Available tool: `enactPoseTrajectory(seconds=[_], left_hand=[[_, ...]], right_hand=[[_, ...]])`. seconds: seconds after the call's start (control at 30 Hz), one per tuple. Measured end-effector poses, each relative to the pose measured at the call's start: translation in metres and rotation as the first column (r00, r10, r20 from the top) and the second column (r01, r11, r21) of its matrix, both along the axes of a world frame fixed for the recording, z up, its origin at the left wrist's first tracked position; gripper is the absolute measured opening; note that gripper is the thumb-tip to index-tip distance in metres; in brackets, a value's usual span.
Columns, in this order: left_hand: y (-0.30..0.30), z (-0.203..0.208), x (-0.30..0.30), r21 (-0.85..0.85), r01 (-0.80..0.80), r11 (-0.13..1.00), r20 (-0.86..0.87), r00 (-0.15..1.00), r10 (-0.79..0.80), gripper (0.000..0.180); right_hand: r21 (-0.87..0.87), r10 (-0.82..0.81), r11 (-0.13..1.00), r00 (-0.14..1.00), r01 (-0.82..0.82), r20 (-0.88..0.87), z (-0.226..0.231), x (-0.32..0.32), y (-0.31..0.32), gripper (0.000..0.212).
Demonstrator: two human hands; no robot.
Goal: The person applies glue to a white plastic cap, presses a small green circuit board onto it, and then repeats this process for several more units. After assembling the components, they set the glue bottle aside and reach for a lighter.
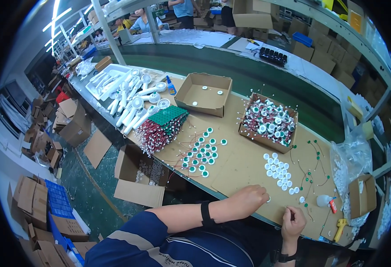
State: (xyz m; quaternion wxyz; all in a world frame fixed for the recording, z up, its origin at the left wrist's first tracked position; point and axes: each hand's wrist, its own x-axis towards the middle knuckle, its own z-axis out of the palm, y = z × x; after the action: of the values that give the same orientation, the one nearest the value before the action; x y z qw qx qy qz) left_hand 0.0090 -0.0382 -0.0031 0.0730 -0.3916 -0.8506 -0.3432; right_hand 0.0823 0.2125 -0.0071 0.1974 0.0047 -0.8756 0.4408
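My left hand (245, 203) is closed above the front edge of the cardboard-topped bench, fingertips pinched together. Right by those fingertips shows the edge of a small white disc (268, 200); whether it is gripped cannot be told. My right hand (293, 222) is also closed, thumb against curled fingers, and anything inside is hidden. Beyond the hands lies a cluster of white round caps (277, 170). Thin wires with small green boards (309, 174) are spread to their right. Several white discs with green faces and red wires (202, 155) lie further left.
A cardboard box (244, 132) overflows with wired discs. Left of it stand a shallow box (204, 111), a blue-capped bottle (171, 86), green-topped wire bundles (166, 122) and white handheld fan bodies (137, 103). A yellow glue gun (340, 229) and white bottle (323, 200) lie right.
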Motion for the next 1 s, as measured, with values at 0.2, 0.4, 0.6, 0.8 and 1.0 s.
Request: enactPoseTrajectory(seconds=[0.2,0.4,0.6,0.8,1.0], left_hand=[[0.0012,-0.0021,0.0017,0.017,0.003,1.0,0.006,1.0,-0.003,0.005],[0.0028,0.002,0.0042,0.028,-0.004,1.0,0.027,1.0,0.003,0.006],[0.0006,0.0047,0.0033,0.037,0.014,0.999,0.043,0.999,-0.016,0.008],[0.0007,-0.001,-0.0022,0.026,0.001,1.0,0.02,1.0,-0.002,0.006],[0.0019,0.0007,-0.0006,0.03,0.007,1.0,0.015,1.0,-0.008,0.009]], right_hand=[[0.057,0.01,0.998,0.998,-0.007,-0.057,0.0003,0.0005,-0.0002,0.008],[0.066,0.002,0.998,0.998,0.001,-0.056,0.0015,0.002,-0.0007,0.007],[0.081,0.001,0.997,0.998,0.004,-0.056,0.0026,-0.0009,-0.0022,0.006],[0.078,-0.003,0.997,0.998,0.008,-0.062,0.0047,-0.0037,-0.0032,0.006],[0.095,-0.017,0.995,0.996,0.026,-0.086,0.0035,-0.0025,-0.0015,0.004]])
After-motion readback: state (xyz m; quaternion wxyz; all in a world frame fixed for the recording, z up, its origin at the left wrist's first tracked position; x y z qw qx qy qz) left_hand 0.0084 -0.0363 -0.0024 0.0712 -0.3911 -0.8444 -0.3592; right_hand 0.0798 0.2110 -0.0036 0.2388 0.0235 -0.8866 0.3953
